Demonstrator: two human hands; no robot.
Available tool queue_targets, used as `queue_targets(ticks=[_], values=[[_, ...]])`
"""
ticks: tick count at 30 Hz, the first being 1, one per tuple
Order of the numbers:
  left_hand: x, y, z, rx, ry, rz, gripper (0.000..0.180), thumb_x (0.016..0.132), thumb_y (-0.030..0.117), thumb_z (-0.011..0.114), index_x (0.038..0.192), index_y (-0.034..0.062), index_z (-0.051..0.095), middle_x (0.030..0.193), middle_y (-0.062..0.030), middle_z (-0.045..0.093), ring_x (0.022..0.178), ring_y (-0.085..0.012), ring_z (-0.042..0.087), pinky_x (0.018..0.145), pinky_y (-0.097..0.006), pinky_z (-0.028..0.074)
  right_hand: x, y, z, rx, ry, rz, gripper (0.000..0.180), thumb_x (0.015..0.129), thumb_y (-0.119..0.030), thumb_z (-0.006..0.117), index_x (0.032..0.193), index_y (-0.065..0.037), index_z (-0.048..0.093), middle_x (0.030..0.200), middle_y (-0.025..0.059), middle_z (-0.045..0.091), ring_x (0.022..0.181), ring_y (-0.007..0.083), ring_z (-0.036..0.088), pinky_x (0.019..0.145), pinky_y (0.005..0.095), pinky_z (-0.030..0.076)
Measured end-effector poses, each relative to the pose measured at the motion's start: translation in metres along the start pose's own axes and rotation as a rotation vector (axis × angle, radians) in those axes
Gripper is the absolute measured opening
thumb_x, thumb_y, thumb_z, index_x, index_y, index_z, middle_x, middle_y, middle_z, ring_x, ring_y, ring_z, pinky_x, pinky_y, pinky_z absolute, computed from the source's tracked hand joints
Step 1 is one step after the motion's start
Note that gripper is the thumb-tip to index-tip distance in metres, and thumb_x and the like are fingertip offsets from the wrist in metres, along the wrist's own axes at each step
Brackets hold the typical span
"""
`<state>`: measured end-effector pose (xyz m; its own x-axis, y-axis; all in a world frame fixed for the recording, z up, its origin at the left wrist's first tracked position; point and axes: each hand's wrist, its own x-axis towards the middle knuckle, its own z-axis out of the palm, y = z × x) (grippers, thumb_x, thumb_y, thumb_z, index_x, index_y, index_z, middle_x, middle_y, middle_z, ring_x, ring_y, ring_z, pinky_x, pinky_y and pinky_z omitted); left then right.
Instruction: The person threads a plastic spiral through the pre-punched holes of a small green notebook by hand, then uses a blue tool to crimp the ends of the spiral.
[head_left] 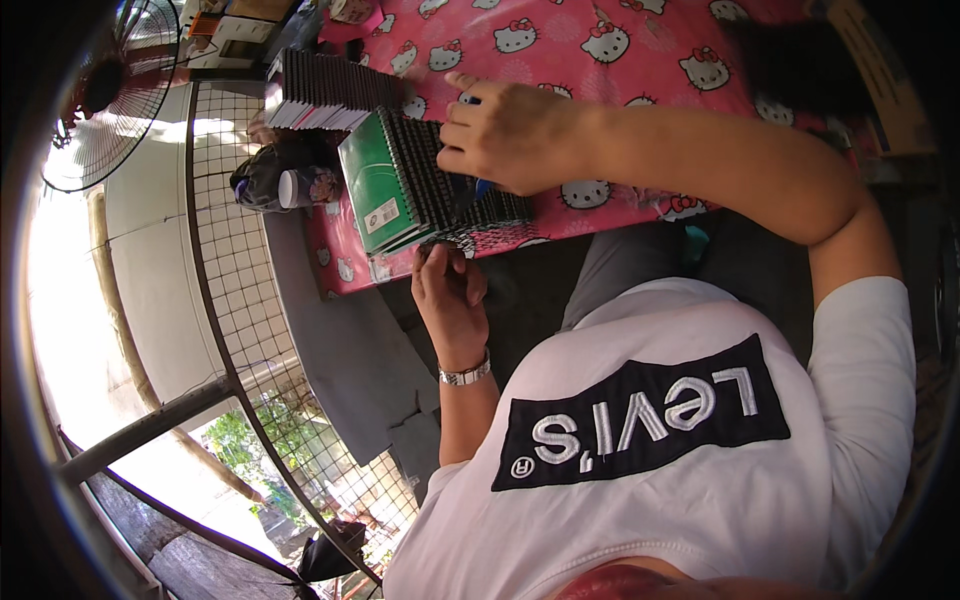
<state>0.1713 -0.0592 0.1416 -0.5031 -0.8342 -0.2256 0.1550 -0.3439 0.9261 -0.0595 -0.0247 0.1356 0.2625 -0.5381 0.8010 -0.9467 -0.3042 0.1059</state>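
A row of spiral-bound notebooks (370,175) stands packed together at the table's near left edge, with a green cover facing left and black coils on top. Over the coils is my right hand (515,135), its fingers curled round a small tool with blue handles (483,187); most of the tool is hidden. My left hand (452,290), with a metal watch at the wrist, is at the row's near lower corner. Its bent fingertips press against the notebooks' coil ends there. The fingertips are partly in shadow.
Behind is another stack of spiral notebooks (325,92). A black bag (268,178) and a light cup (289,188) lie to its left. The pink patterned table cover (560,65) extends right toward a cardboard box (880,75). Wire mesh (235,220) and a fan (105,90) stand at the left.
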Motion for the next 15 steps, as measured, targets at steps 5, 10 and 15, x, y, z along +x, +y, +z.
queue_targets(ticks=[5, 10, 15], values=[[0.000, -0.003, 0.004, 0.246, -0.008, 0.088, 0.009, 0.093, 0.005, 0.058, 0.088, 0.0066, 0.051, 0.069, 0.0014, 0.047, 0.044, -0.0060, 0.037, 0.039, -0.020, 0.027, 0.006, -0.011, -0.005, 0.037, -0.474, 0.098, 0.008, 0.077, -0.016, 0.061, 0.074, -0.009, 0.061, 0.070, 0.0033, 0.061, 0.074, 0.0198, 0.065, 0.072, 0.0352, 0.051], [0.000, -0.003, 0.002, 0.090, 0.029, 0.042, 0.011, 0.093, 0.006, 0.060, 0.086, 0.0063, 0.052, 0.069, 0.0019, 0.049, 0.044, -0.0052, 0.038, 0.038, -0.021, 0.026, -0.010, -0.001, -0.001, -0.006, -0.244, 0.099, 0.011, 0.079, -0.018, 0.059, 0.072, -0.010, 0.061, 0.070, 0.0037, 0.063, 0.076, 0.0206, 0.065, 0.070, 0.0348, 0.051], [0.003, -0.010, -0.004, 0.203, 0.008, 0.058, 0.010, 0.093, 0.006, 0.061, 0.086, 0.0060, 0.053, 0.069, 0.0014, 0.051, 0.044, -0.0054, 0.040, 0.039, -0.021, 0.027, -0.002, -0.012, 0.003, -0.030, -0.349, 0.029, 0.009, 0.078, -0.015, 0.059, 0.073, -0.009, 0.062, 0.072, 0.0041, 0.064, 0.078, 0.0219, 0.066, 0.073, 0.0379, 0.052]])
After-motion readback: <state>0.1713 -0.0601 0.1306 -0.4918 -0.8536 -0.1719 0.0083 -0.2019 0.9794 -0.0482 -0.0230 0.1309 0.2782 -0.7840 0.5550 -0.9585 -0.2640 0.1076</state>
